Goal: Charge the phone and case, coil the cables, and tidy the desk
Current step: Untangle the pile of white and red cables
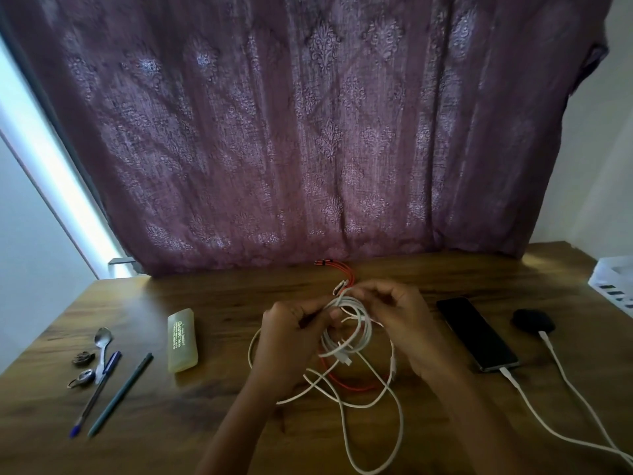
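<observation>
Step in hand: coiling the long white charging cable (346, 337); several loops are gathered between the two hands, while a loose tail sprawls over the brown wooden worktop (205, 423) toward the person
How to do it well: by judgement, one hand should pin the gathered loops at a single spot while the other feeds the slack in even turns; the tail ought to be drawn up gently so that it does not drag the braided orange cable (346, 380) lying beneath it
Snag risk: white strands cross each other and the orange cable; they likely need freeing before the last turns go on
Left hand (291, 323): raised just above the worktop, fingers curled, its grip narrow and closed on the left side of the white bundle
Right hand (400, 315): level with the left, wrist bent inward, fingertips pinching the top of the same loops
Phone: the slim black smartphone (476, 332) lies flat to the right of the hands, a white lead plugged into its near end
Case: the small dark rounded case (532, 320) sits just beyond the phone, also with a white lead in it
Left to tidy: a spoon (102, 341), two pens (109, 392) and a yellowish translucent box (182, 341) lie well apart on the left
</observation>
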The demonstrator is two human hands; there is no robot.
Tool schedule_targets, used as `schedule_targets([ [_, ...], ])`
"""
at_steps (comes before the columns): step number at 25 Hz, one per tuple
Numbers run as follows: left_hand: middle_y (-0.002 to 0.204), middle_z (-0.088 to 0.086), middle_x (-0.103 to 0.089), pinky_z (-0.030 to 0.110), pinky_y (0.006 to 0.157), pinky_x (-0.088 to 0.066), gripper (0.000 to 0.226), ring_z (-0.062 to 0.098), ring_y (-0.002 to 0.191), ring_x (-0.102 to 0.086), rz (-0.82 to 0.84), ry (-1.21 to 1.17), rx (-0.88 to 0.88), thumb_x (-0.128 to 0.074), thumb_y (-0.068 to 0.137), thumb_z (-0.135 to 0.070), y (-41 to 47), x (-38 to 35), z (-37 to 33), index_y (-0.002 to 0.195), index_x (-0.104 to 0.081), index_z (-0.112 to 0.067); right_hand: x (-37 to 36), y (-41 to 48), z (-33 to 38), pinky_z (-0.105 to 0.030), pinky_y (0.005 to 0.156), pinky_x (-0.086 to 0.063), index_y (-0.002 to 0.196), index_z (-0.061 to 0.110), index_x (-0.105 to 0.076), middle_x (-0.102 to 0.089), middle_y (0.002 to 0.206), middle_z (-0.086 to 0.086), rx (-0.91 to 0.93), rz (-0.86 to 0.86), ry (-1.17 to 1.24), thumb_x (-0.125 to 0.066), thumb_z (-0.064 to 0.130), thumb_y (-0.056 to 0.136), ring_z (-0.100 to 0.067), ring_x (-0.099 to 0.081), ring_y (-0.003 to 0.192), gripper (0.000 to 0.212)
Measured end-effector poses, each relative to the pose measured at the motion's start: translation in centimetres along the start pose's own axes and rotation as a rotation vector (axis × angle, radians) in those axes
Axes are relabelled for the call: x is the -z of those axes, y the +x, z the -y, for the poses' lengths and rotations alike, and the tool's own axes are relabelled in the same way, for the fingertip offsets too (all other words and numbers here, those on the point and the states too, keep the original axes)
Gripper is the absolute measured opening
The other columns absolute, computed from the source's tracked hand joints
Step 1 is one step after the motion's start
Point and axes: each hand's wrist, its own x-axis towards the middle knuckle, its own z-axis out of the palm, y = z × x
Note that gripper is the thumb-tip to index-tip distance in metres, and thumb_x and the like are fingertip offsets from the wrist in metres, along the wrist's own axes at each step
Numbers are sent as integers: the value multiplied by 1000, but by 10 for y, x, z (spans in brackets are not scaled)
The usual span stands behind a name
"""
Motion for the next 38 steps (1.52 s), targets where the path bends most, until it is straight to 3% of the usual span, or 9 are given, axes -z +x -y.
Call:
schedule_targets([
  [5,69,-19,-71,17,59,-52,24,2,66,-66,-199,-75,52,-62,85,-10,-2,-10,2,88,-71,-31,-9,-5,-7,-14,60,-52,91,17,-70,-73,85,2,37,-32,-39,-65,4,83,-6,-69,75,16],
  [8,60,-30,-60,5,61,-45,21,-11,68,-60,-350,115,-92,-63,85,-11,-4,-15,1,91,-70,-29,-15,-9,-7,-15,60,-52,88,9,-71,-75,81,-5,-47,-8,83,-63,-2,82,-11,-71,74,15],
  [12,77,-9,-59,-4,67,-35,27,-4,76,-53,-453,316,-201,-57,84,-17,-6,-17,7,105,-68,-4,-16,-14,1,-32,80,-54,76,18,-77,-75,81,-3,-208,56,349,-58,8,86,-18,-70,82,23],
  [15,80,6,-66,8,68,-41,38,9,81,-53,-460,363,-208,-46,86,-26,-9,-18,8,107,-66,-1,-15,-17,4,-34,82,-54,86,20,-75,-75,85,-2,-191,86,345,-73,26,74,-17,-70,86,14],
  [17,78,7,-66,15,68,-42,38,11,80,-53,-460,403,-244,-46,86,-24,-10,-19,10,106,-67,0,-15,-17,0,-27,76,-55,101,16,-68,-74,89,-4,-184,80,238,-76,18,72,-15,-71,85,29],
  [23,73,-14,-59,-3,63,-37,22,-15,74,-55,-389,280,-177,-63,83,-2,-5,-16,15,104,-69,-5,-5,-14,-4,-24,71,-55,109,4,-56,-73,88,-11,-181,196,457,-57,-11,82,-17,-70,81,31],
  [28,85,-9,-71,8,63,-47,20,-1,78,-66,-292,104,5,-63,84,-11,-3,-16,18,102,-71,-14,-9,-14,-10,-25,62,-56,91,8,-48,-67,68,-6,-196,292,770,-60,-19,64,-14,-66,63,40],
  [33,68,-11,-70,36,60,-55,17,13,63,-67,-314,59,81,-62,86,-12,-6,-15,16,92,-72,-24,-15,-15,-12,-26,62,-55,93,9,-52,-73,77,-6,-120,161,568,-73,-2,57,-16,-69,72,43],
  [38,67,-16,-63,7,56,-43,17,-6,67,-61,-448,158,7,-64,85,-14,-8,-15,17,100,-72,-18,-22,-15,-18,-25,68,-53,76,15,-63,-67,82,-5,153,-182,148,-81,24,56,-20,-65,76,29],
])
